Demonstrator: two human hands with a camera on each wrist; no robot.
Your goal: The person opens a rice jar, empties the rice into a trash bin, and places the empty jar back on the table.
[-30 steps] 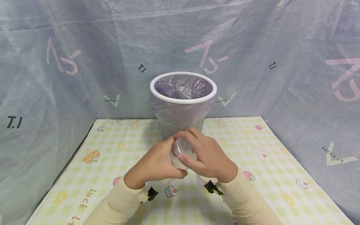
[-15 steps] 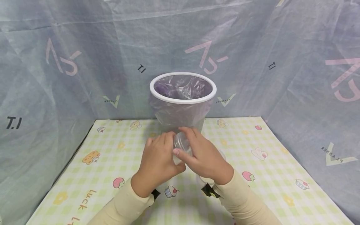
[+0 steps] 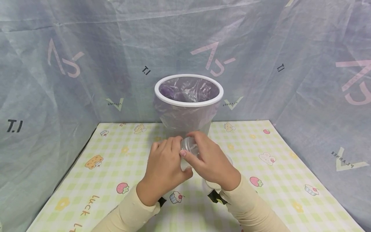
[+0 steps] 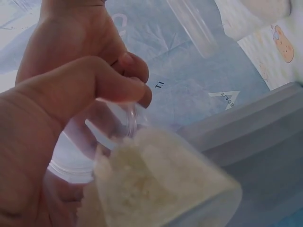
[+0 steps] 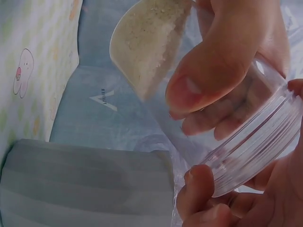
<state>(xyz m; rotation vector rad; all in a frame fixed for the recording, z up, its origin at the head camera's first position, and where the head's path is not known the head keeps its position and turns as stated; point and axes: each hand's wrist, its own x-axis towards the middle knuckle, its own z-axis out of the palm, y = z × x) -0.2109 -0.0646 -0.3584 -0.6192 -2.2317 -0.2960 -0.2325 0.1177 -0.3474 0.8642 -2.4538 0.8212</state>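
Both hands hold a clear plastic jar (image 3: 191, 146) above the table, in front of the bin. Pale grains gather at one end of the jar (image 4: 156, 175), seen in the left wrist view; a ridged, see-through band (image 5: 265, 146) circles its other end. My left hand (image 3: 163, 167) curls round the jar from the left, thumb low. From the right, my right hand (image 3: 210, 161) grips it with the thumb near the band and the fingers on the far side. The jar is tilted, and the hands cover much of it. Whether the band is a separate lid I cannot tell.
A grey waste bin with a white rim (image 3: 188, 103) and a clear liner stands behind the hands. Another clear container (image 3: 213, 184) sits partly hidden by my right wrist. A checked cloth (image 3: 255, 206) covers the table; grey-blue curtains (image 3: 116, 48) hang around it.
My left hand has turned, its knuckles moving up and its wrist lower. My right hand has shifted slightly left, then settled. Both still hold the jar.
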